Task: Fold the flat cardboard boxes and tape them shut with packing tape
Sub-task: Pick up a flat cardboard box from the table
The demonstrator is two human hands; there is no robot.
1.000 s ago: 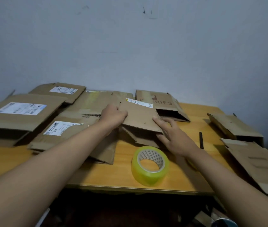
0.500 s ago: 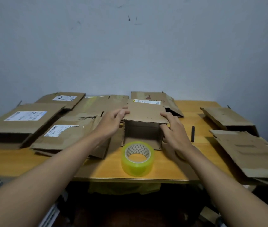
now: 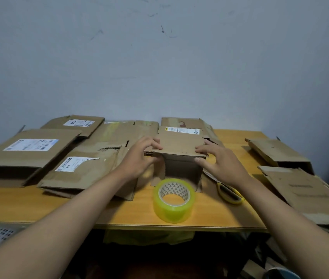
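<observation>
A second ago the small box lay slanted and half collapsed between the hands; now it stands squared up behind the tape roll. The left hand has shifted from its far corner to the top flap's left edge. The right hand has apparently climbed to pinch the flap's right corner.

Seven cardboard boxes, one tape roll, one yellow cutter, two hands.

A scuffed grey-blue wall rises behind a wooden table, perhaps dimly lit.
</observation>
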